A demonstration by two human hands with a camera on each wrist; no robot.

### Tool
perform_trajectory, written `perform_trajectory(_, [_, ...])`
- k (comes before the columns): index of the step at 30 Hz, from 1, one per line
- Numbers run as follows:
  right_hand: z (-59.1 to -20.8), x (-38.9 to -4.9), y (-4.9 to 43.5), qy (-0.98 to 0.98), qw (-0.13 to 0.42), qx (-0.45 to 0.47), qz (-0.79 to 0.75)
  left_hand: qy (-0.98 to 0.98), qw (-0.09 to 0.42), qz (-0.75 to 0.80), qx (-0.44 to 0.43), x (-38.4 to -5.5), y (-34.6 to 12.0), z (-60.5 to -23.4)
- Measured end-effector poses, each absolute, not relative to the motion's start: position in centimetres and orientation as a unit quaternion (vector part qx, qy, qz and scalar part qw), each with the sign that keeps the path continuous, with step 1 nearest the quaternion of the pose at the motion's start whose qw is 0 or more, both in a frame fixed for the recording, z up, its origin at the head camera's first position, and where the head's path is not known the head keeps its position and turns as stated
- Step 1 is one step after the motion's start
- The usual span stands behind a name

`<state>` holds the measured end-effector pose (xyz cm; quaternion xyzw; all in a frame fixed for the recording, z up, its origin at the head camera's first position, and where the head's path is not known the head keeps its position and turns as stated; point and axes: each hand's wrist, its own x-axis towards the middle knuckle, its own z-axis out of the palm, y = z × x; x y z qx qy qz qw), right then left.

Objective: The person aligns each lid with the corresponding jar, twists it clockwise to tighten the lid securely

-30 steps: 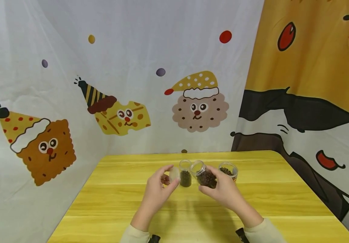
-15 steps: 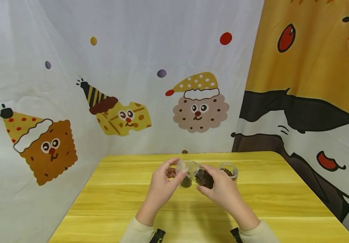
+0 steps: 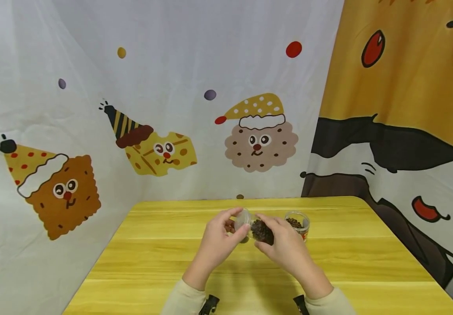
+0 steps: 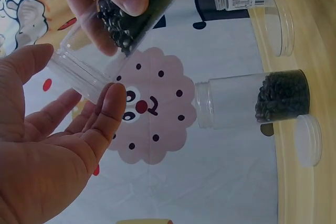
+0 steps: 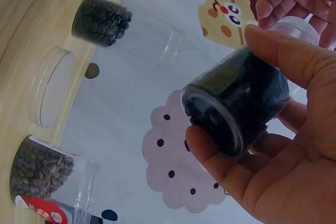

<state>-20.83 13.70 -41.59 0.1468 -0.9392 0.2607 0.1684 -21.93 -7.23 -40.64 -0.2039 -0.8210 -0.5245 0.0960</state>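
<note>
My right hand [image 3: 289,247] grips a clear plastic jar [image 5: 236,98] partly filled with dark seeds, tilted with its mouth toward the left hand. Thumb and fingers of my left hand [image 3: 218,238] pinch a clear round lid [image 4: 79,74], which sits right at the jar's mouth. Behind the hands, a second clear jar [image 4: 283,95] stands upright and uncapped, with dark seeds in its lower part; in the head view it is mostly hidden. To the right stands a third uncapped jar [image 3: 297,224], holding brown seeds and bearing a red label.
On the wooden table [image 3: 151,245], one loose lid [image 5: 52,87] rests between the two standing jars. Another lid [image 4: 308,140] is on the other side of the second jar. A white cartoon-printed cloth [image 3: 171,65] hangs behind the table.
My hands have come together: the lid moved right and the jar's mouth left until they met. The second jar has become mostly hidden behind the left hand and lid.
</note>
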Motion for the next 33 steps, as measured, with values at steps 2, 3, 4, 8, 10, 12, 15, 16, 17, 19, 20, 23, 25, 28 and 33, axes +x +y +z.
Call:
perform_trajectory(2, [-41.61, -20.9, 13.63, -0.94, 0.175, 0.147, 0.254, -0.825, 0.095, -0.52, -0.202, -21.95, -7.18, -40.57])
perform_trajectory(3, [-41.57, -20.91, 13.58, -0.94, 0.177, 0.147, 0.252, -0.826, 0.093, -0.519, -0.198, -21.95, -7.16, -40.54])
perform_trajectory(4, [-41.53, -20.93, 13.52, -0.94, 0.178, 0.147, 0.251, -0.827, 0.091, -0.52, -0.195, -21.94, -7.13, -40.48])
perform_trajectory(8, [-41.23, -20.92, 13.33, -0.94, 0.182, 0.148, 0.247, -0.826, 0.082, -0.526, -0.182, -21.89, -7.09, -40.41])
perform_trajectory(10, [-41.13, -20.91, 13.26, -0.94, 0.182, 0.148, 0.246, -0.825, 0.078, -0.531, -0.18, -21.89, -7.08, -40.48])
perform_trajectory(12, [-41.08, -20.88, 13.21, -0.941, 0.179, 0.149, 0.246, -0.822, 0.076, -0.534, -0.18, -21.9, -7.1, -40.61])
perform_trajectory(15, [-41.15, -20.85, 13.19, -0.941, 0.174, 0.148, 0.249, -0.822, 0.074, -0.537, -0.178, -21.92, -7.18, -40.83])
perform_trajectory(16, [-41.19, -20.84, 13.19, -0.941, 0.172, 0.149, 0.251, -0.821, 0.073, -0.537, -0.177, -21.91, -7.23, -40.88])
perform_trajectory(17, [-41.24, -20.83, 13.2, -0.941, 0.171, 0.149, 0.252, -0.822, 0.073, -0.536, -0.178, -21.91, -7.28, -40.94])
perform_trajectory(19, [-41.36, -20.84, 13.23, -0.94, 0.168, 0.148, 0.256, -0.823, 0.07, -0.535, -0.178, -21.9, -7.38, -41.02])
perform_trajectory(20, [-41.43, -20.84, 13.25, -0.94, 0.166, 0.147, 0.258, -0.823, 0.067, -0.535, -0.179, -21.88, -7.45, -41.04])
perform_trajectory(23, [-41.62, -20.88, 13.34, -0.94, 0.157, 0.145, 0.265, -0.822, 0.056, -0.535, -0.186, -21.77, -7.65, -41.01])
perform_trajectory(25, [-41.73, -20.89, 13.39, -0.941, 0.151, 0.143, 0.268, -0.821, 0.045, -0.536, -0.19, -21.68, -7.77, -40.95])
perform_trajectory(28, [-41.85, -20.92, 13.41, -0.94, 0.148, 0.143, 0.271, -0.82, 0.034, -0.538, -0.193, -21.58, -7.82, -40.82])
perform_trajectory(33, [-41.94, -20.81, 13.31, -0.938, 0.149, 0.139, 0.279, -0.814, 0.049, -0.557, -0.16, -21.4, -7.67, -40.74])
